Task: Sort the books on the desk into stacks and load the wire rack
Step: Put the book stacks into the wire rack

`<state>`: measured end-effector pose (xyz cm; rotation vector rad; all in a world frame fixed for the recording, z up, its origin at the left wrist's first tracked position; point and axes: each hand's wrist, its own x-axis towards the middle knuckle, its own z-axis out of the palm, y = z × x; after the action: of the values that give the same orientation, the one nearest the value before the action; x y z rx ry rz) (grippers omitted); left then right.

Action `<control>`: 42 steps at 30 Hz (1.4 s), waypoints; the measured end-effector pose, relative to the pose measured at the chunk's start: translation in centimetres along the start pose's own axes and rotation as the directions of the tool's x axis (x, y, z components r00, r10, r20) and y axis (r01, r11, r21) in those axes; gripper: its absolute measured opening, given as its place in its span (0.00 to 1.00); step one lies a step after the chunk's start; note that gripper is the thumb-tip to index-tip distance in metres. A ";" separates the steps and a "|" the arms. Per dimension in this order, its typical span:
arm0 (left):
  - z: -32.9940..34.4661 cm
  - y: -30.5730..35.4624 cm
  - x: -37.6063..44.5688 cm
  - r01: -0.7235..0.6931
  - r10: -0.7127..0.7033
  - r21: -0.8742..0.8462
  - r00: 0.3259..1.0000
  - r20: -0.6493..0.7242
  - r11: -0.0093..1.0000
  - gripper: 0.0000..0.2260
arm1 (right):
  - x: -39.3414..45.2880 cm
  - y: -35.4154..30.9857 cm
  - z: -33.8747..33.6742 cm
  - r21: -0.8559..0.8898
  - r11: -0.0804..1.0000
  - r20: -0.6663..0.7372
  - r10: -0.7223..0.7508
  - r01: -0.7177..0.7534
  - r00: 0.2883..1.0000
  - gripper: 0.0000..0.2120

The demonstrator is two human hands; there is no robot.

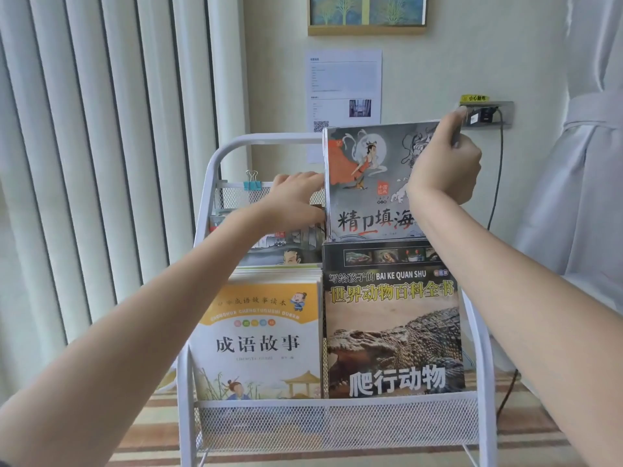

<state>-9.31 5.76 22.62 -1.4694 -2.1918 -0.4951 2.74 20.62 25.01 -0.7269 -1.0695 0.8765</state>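
Gripping the top right corner of a grey picture-book stack [367,183], your right hand [445,160] has its fingers curled over the upper edge and holds the stack upright in the right half of the white wire rack's [337,429] upper tier. Your left hand [296,197] reaches in just beside the stack's left edge with its fingers stretched forward over the mesh of the upper tier, touching the stack's spine side; it grips nothing that you can see. Below that hand, a second illustrated stack [286,251] sits lower in the left half of the same tier, partly hidden by your forearm. In the front tier, a thick stack of orange-and-white idiom story books [259,342] stands on the left, and a reptile encyclopedia [392,328] with a crocodile on its cover stands on the right, touching it. A blue binder clip [251,183] hangs on the top mesh rail near your left hand. Behind the rack are a printed sheet [344,89] taped to the wall, a wall socket [485,114] with a cable, and vertical blinds [101,146] to the left.
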 end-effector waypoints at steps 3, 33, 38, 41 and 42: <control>-0.2 -0.5 -0.2 0.012 0.013 -0.409 0.998 0.060 0.912 0.29 | -0.2 0.3 -0.1 -0.021 0.999 -0.016 -0.033 0.033 0.999 0.27; 1.9 1.0 -0.3 0.018 -0.035 -0.135 0.991 -0.131 0.991 0.27 | 0.4 4.1 -2.1 -0.270 0.116 0.841 -0.455 0.956 0.293 0.30; 1.7 0.4 -0.2 -0.026 -0.023 -0.263 0.983 -0.183 0.965 0.08 | 0.5 3.6 -2.2 -0.277 0.145 0.901 -0.303 0.950 0.309 0.31; 1.5 0.4 -0.3 -0.031 -0.041 -0.391 0.984 -0.172 0.920 0.08 | 0.9 4.1 -2.9 -0.204 0.337 0.905 -0.294 0.919 0.309 0.24; 1.3 0.5 -0.4 -0.029 -0.062 -0.471 0.982 -0.177 0.882 0.09 | 1.0 4.2 -3.2 -0.151 0.458 0.884 -0.334 0.876 0.327 0.18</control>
<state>-8.95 6.31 21.35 -1.5580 -2.0188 -1.1950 4.93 23.17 20.87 -0.2986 -2.3363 -0.0376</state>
